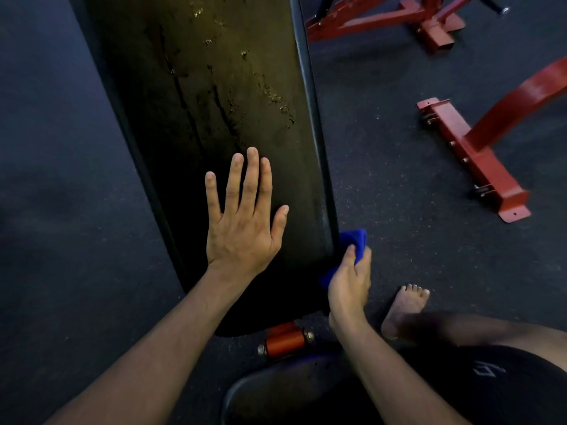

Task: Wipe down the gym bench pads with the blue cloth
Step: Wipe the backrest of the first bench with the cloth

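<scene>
Left hand: the left hand (242, 222) lies flat, fingers straight, on the long black padded gym bench pad (214, 102).
Right hand: the right hand (349, 280) grips the bunched blue cloth (357, 239) against the pad's edge beside it.
Handling: soft, light, likely pliable; best held bunched in the fist.

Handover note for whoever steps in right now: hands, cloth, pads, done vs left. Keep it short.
Left hand: open, fingers spread flat on the near end of the long bench pad.
Right hand: grips the blue cloth, bunched, at the pad's right edge near its lower corner.
Done: cannot tell how much has been wiped; the near end looks plain dark.
Left: wet streaks and droplets show on the pad's upper half, beyond the left hand. The seat pad at the bottom of the view shows no sign either way.
Nearby: red machine frames on the floor to the right; the person's bare foot beside the bench.
</scene>
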`<action>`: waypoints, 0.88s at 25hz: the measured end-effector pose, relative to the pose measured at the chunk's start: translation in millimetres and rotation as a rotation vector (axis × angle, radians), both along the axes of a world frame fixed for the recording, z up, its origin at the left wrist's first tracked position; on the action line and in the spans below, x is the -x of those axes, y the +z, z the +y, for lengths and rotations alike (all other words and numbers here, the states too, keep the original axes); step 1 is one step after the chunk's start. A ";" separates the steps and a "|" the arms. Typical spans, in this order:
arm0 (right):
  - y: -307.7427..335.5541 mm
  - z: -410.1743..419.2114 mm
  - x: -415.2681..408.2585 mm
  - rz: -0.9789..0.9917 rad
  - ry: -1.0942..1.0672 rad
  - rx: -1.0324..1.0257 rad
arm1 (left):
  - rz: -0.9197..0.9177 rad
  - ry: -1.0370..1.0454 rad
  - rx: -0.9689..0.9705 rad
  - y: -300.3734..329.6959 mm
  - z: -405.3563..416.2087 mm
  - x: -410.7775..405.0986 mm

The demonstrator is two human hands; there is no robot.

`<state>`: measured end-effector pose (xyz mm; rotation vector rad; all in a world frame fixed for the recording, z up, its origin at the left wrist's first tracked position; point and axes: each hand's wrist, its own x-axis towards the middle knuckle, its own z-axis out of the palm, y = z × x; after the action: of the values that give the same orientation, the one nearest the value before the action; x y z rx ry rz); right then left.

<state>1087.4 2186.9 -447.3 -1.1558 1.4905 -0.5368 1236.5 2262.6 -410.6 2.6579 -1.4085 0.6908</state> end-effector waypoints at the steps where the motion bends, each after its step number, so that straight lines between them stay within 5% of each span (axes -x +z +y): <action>1: 9.1 -4.9 -5.6 -0.016 0.052 0.114 | 0.001 -0.001 -0.002 -0.1 0.1 -0.4; 5: 9.4 -9.3 -2.9 -0.035 0.209 0.323 | -0.002 0.002 0.013 1.3 -0.2 -1.0; 10: -16.3 1.5 25.4 0.117 0.165 -0.060 | -0.004 0.005 -0.004 1.3 -0.9 0.2; 17: 12.4 -4.4 7.1 0.036 0.270 0.228 | -0.011 0.007 -0.010 2.7 -0.4 -0.8; 22: 23.7 -20.6 34.0 0.112 0.392 0.079 | -0.010 -0.001 -0.015 6.4 -0.2 -1.6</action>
<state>1053.4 2166.3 -423.6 -1.5162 1.2972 -0.2660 1238.1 2262.4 -404.3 2.6690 -1.4224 0.6975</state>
